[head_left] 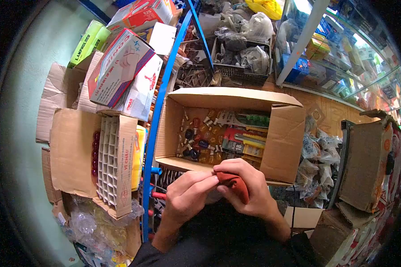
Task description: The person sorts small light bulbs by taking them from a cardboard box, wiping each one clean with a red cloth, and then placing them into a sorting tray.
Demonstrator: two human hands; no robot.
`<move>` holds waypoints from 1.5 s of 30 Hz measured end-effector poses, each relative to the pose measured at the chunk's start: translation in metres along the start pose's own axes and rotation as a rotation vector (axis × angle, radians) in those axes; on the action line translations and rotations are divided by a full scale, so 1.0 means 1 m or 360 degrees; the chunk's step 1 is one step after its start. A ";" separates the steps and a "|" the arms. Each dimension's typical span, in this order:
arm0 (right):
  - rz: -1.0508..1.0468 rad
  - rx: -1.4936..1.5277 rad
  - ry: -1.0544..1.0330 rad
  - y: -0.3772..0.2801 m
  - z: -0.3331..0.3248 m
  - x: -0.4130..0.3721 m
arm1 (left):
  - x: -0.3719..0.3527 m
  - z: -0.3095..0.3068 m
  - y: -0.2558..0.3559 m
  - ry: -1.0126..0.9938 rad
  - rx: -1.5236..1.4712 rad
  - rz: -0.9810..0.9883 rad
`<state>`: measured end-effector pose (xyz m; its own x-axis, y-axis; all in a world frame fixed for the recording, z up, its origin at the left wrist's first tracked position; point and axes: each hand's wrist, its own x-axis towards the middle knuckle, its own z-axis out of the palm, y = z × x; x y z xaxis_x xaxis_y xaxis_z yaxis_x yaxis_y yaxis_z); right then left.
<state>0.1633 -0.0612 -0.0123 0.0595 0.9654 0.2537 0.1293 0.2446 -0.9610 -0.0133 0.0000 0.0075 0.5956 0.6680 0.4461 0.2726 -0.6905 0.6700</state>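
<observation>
A reddish-brown cloth (236,183) is bunched up between my hands, close to my body. My right hand (253,189) wraps around it, with the fingers over the top and the thumb below. My left hand (189,192) has its fingertips pressed together at the cloth's left edge. Whether something sits inside the folds cannot be seen. Just beyond my hands stands an open cardboard box (283,142). Small coloured bulbs (205,133), amber, red and dark blue, lie loose in its left and middle part. Flat packs with yellow blades (245,142) lie at its right.
Left of a blue metal post (165,93) stands a carton with a white divider grid (108,164), under stacked printed boxes (120,66). A glass display case (343,58) is at the upper right. Bagged parts (318,155) and cardboard boxes (365,160) crowd the right side.
</observation>
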 end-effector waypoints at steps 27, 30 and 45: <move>0.0226 0.0836 0.0545 0.015 0.002 -0.005 | 0.013 0.000 -0.029 -0.0130 -0.1114 -0.0611; 0.0223 0.0891 0.0788 0.015 -0.001 -0.004 | 0.026 -0.013 -0.048 0.0132 -0.0107 -0.0771; 0.0472 0.0583 0.0900 0.010 -0.007 0.000 | 0.013 0.003 -0.120 -0.0400 0.0649 -0.0703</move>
<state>0.1712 -0.0589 -0.0211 0.5549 0.8259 -0.0997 -0.3047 0.0903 -0.9481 -0.0364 0.0903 -0.0684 0.5067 0.8621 -0.0053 0.7679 -0.4485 0.4575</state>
